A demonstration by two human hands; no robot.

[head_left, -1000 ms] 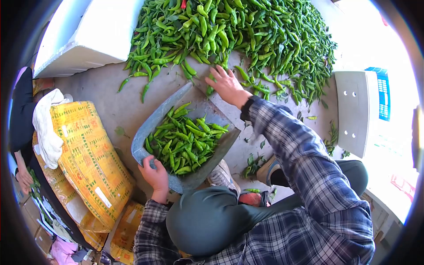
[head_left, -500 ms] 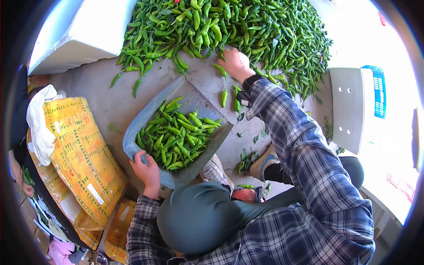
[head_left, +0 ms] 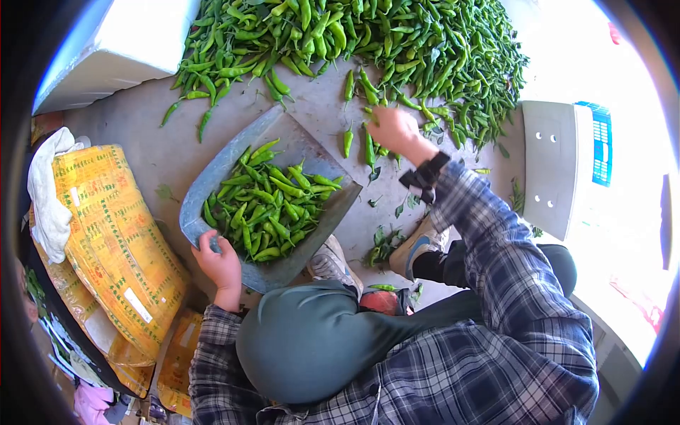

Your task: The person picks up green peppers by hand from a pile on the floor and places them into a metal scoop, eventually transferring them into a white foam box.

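My left hand (head_left: pixel 218 263) grips the near left rim of a grey metal scoop (head_left: pixel 195 205), thumb over the edge. Slender green peppers (head_left: pixel 265 205) are heaped inside the scoop, which rests on the floor by my shoe. My right hand (head_left: pixel 394 132) is just short of the big pile of green peppers (head_left: pixel 418 49). Its fingers are curled together, with bits of green showing at the fingertips, apparently a pepper. Loose peppers lie close by, among them one pepper (head_left: pixel 348 142) to the left of the hand.
A white foam box (head_left: pixel 113 64) stands at the upper left. Yellow-taped cardboard (head_left: pixel 120 241) with a white cloth (head_left: pixel 49 205) is on the left. A grey plastic stool (head_left: pixel 551 170) and blue crate (head_left: pixel 602 145) are on the right. Torn leaves (head_left: pixel 382 244) lie near my shoes.
My right hand has drawn back from the pile's edge toward me, and loose peppers beside it have shifted. My left hand keeps its hold on the scoop. The whole view has shifted slightly.
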